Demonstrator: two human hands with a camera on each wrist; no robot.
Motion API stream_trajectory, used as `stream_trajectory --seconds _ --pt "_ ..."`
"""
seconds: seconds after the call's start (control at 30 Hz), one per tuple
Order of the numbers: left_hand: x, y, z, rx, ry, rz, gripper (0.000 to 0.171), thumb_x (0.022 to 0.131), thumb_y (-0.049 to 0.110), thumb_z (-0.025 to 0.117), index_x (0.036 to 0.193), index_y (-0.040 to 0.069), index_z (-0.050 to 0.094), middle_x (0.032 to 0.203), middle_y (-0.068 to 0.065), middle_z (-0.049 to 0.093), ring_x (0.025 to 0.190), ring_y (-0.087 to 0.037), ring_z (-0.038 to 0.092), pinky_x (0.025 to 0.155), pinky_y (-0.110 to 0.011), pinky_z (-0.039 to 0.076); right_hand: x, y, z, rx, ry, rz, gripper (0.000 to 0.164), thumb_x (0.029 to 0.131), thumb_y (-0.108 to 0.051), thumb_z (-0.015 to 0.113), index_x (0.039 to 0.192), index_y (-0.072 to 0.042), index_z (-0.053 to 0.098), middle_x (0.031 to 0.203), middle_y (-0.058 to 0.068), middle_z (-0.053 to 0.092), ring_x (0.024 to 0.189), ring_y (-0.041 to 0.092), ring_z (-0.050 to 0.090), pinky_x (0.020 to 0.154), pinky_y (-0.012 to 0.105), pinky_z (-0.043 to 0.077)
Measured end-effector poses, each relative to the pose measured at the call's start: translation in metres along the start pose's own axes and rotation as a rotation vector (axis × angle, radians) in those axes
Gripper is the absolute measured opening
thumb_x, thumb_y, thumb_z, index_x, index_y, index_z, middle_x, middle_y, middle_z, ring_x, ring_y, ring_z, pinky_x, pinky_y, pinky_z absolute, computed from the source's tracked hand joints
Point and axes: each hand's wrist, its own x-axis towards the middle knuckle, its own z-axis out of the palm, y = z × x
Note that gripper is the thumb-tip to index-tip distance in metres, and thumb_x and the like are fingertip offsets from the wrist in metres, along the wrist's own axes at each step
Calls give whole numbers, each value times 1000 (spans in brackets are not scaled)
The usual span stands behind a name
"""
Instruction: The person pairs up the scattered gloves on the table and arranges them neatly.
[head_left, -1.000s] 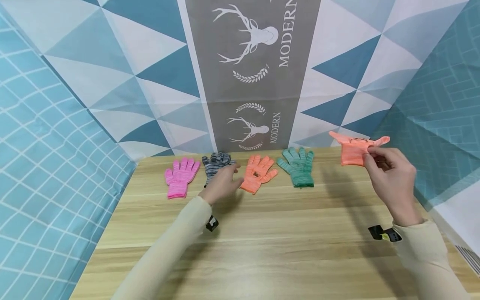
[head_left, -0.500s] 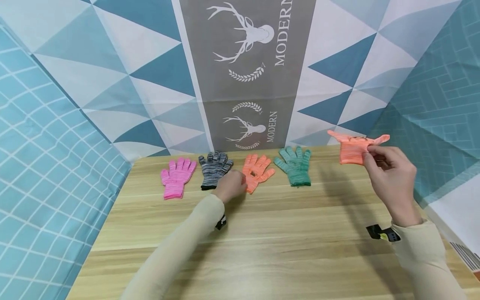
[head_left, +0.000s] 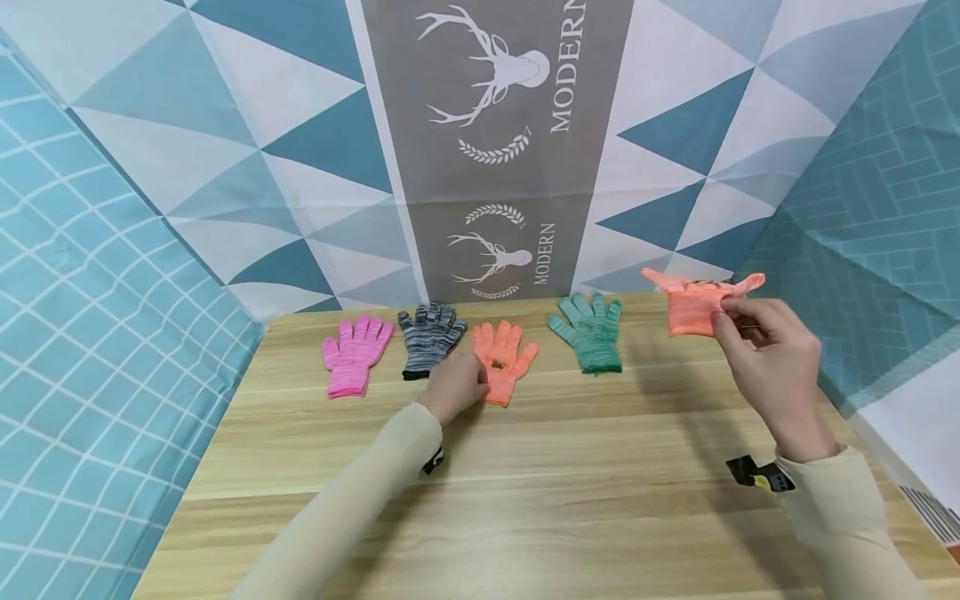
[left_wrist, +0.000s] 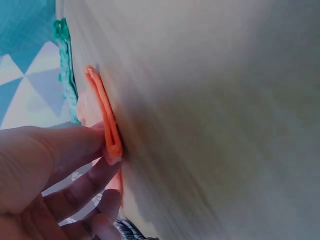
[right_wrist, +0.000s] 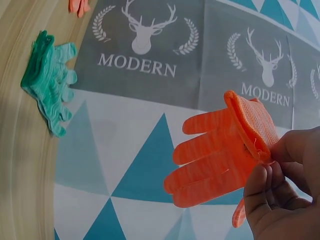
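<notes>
My right hand [head_left: 772,362] pinches the cuff edge of an orange knitted glove [head_left: 693,308], which hangs in the air over the table's right side. In the right wrist view that glove [right_wrist: 215,155] shows its fingers pointing away from my hand. At the row's middle my left hand [head_left: 455,385] pinches the cuff of a second orange glove [head_left: 504,358] that lies on the table with a dark mark on its palm. The left wrist view shows thumb and fingers on this glove's cuff [left_wrist: 111,125] at the tabletop.
A pink glove [head_left: 354,354] and a grey-black striped glove [head_left: 429,337] lie left of my left hand. Right of the second orange glove is a green glove [head_left: 592,332]. Patterned cloth [head_left: 502,167] stands behind the wooden table [head_left: 540,492], with blue cloth [head_left: 90,333] along the left side.
My left hand has moved onto the cuff of the orange glove on the table and drawn it slightly toward me and left. My right hand, still holding its glove, has shifted slightly left.
</notes>
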Motion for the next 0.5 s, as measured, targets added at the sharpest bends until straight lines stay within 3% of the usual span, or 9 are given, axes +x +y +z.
stream_trajectory --seconds 0.07,0.1,0.2,0.33,0.5 --pt "-7 0 0 -25 -16 8 11 96 20 72 88 21 79 85 3 73 76 -13 62 65 -28 49 -1 -3 2 11 -12 -6 17 89 2 73 106 4 77 102 -19 62 87 -8 61 79 2 47" --pt "-13 0 -5 -129 -35 -38 18 91 16 78 73 18 75 69 7 66 62 -10 53 54 -26 43 -2 -4 3 13 -16 -10 17 89 3 73 106 4 77 103 -17 63 87 -8 61 79 2 47" --pt "-26 1 -6 -165 -58 -2 20 89 14 77 69 17 73 65 7 64 60 -10 53 53 -27 45 -4 -7 6 22 -28 -40 17 88 5 74 105 5 76 101 -4 67 87 -8 61 79 2 48" --pt "-45 5 -5 -164 -52 58 22 85 12 77 65 19 71 61 10 61 57 -7 50 52 -25 43 -7 -10 12 22 -50 -97 18 87 8 74 104 6 76 99 15 69 88 -10 59 79 2 46" --pt "-69 12 1 -131 -28 98 25 83 15 79 61 22 67 57 13 56 54 -4 45 49 -23 40 -13 -16 24 25 -87 -147 19 85 10 74 103 5 76 96 17 69 87 -12 57 77 2 45"
